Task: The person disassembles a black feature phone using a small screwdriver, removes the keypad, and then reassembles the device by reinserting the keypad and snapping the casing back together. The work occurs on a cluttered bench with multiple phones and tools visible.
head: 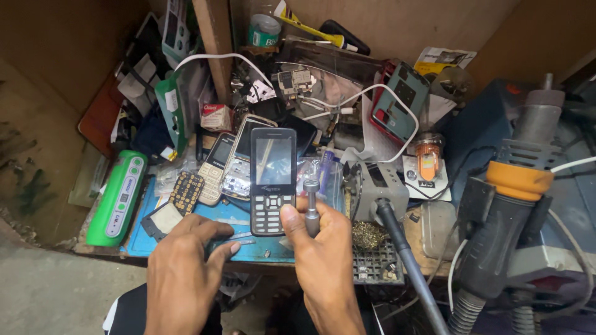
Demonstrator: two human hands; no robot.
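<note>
Head view: the right hand [323,248] grips a small metal screwdriver [311,208] upright, fingers curled tight around its silver shaft, and its thumb presses the lower edge of a black keypad phone [272,180]. The phone stands tilted on the blue mat [239,217], its screen dark and reflective above grey-white keys. The left hand [183,260] rests on the mat, fingers loosely spread, fingertips touching thin metal tweezers [233,239].
</note>
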